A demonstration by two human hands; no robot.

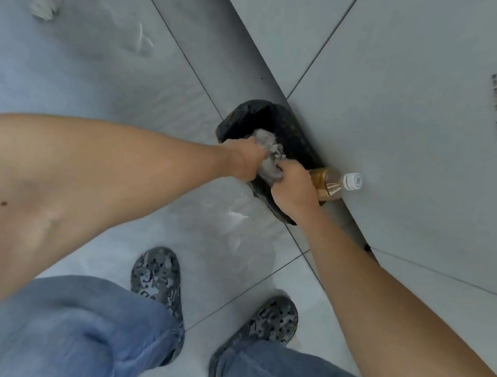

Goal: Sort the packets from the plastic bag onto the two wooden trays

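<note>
A crumpled, translucent grey plastic bag [269, 157] is bunched between both my hands, directly over a black bin lined with a black bag [265, 114] on the floor. My left hand [244, 158] grips the bag's left side. Gripping its right side, my right hand [293, 192] is closed tight. No packets and no wooden trays are in view.
A plastic bottle of amber liquid with a white cap [336, 182] stands beside the bin against the grey tiled wall [398, 111]. My jeans and camouflage clogs [157, 276] are below. A crumpled white scrap [43, 8] lies on the floor far left.
</note>
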